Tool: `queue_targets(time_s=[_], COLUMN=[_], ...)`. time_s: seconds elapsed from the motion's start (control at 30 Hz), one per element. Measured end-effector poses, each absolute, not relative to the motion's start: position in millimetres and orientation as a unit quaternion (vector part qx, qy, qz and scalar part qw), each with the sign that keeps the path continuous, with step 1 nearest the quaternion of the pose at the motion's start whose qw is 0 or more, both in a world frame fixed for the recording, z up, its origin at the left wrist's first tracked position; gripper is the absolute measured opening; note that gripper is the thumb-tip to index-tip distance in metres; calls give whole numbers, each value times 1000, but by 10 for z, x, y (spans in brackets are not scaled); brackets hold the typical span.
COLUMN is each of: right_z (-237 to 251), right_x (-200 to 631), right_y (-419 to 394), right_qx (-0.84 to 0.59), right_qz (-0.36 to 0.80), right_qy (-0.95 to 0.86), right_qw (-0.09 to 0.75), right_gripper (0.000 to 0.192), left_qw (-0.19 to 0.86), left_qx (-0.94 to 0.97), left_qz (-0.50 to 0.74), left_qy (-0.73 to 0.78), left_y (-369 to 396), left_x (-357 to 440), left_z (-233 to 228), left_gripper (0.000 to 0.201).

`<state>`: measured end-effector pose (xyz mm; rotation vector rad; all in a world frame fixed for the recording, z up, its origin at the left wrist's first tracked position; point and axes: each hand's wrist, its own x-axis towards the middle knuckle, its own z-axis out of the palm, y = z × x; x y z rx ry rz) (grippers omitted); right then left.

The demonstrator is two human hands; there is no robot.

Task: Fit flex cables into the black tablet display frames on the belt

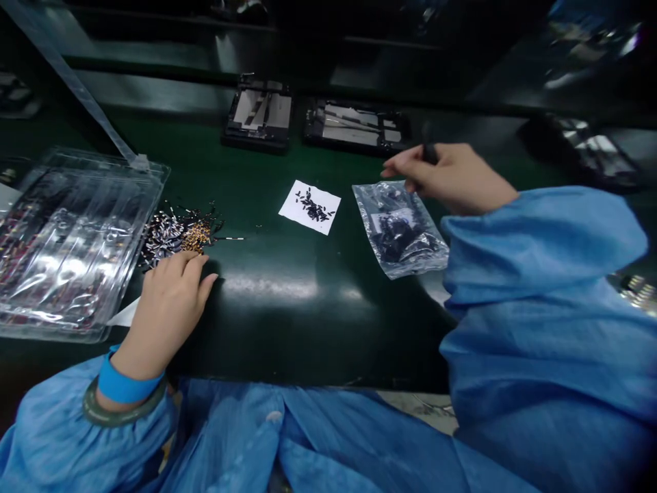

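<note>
My left hand [172, 301] rests on the table at the near edge of a pile of small metallic parts [167, 233], some silver and black, some gold. Its fingers are slightly bent, with the thumb held apart and nothing visible in them. Above the far end of a clear plastic bag [405, 236] with dark small parts inside, my right hand [452, 174] is closed around a dark slim tool [430, 145]; blur hides its exact kind. Between the hands lies a white paper square [292, 205] carrying a scatter of tiny black pieces [314, 207].
Clear plastic trays [66, 253] with parts are stacked at the left. Along the back stand a black device frame [259, 113], a second device frame [356, 124] and, far right, a blurred third one [590, 150]. A slanted strip [76, 85] crosses the upper left.
</note>
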<state>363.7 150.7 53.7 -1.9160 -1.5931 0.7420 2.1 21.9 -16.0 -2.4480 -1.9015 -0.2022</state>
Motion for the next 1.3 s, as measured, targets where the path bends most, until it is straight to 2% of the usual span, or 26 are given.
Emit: queue_targets(time_s=[0.1, 0.17, 0.27, 0.5, 0.63, 0.73, 0.93, 1.3], right_z=[447, 309, 61, -303, -385, -416, -428, -374], right_x=[3410, 3267, 3030, 2240, 1937, 1939, 2114, 1961], right_y=[1241, 1121, 1000, 894, 915, 939, 993, 1149], right_qx=[-671, -612, -520, -423, -410, -400, -364, -353], right_qz=[246, 236, 221, 184, 144, 115, 88, 120], right_qy=[-684, -746, -816, -877, -895, -906, -924, -923], right_qw=[146, 114, 124, 136, 100, 74, 79, 91], right_gripper=[27, 24, 17, 40, 42, 43, 41, 38], left_qw=[24, 25, 32, 32, 28, 19, 6, 42], left_qx=[-795, -803, -808, -798, -784, -776, -774, -777], left_qz=[-74, -71, -68, -87, -99, -99, -100, -115], left_qy=[-601, -591, -584, -596, -612, -622, -625, -617], left_y=[202, 203, 224, 251, 258, 267, 273, 293], left_x=[28, 42, 73, 106, 77, 52, 36, 48], left_z=[-217, -259, -311, -367, -384, -403, -406, -408], left_gripper=[40, 38, 39, 43, 46, 47, 46, 41])
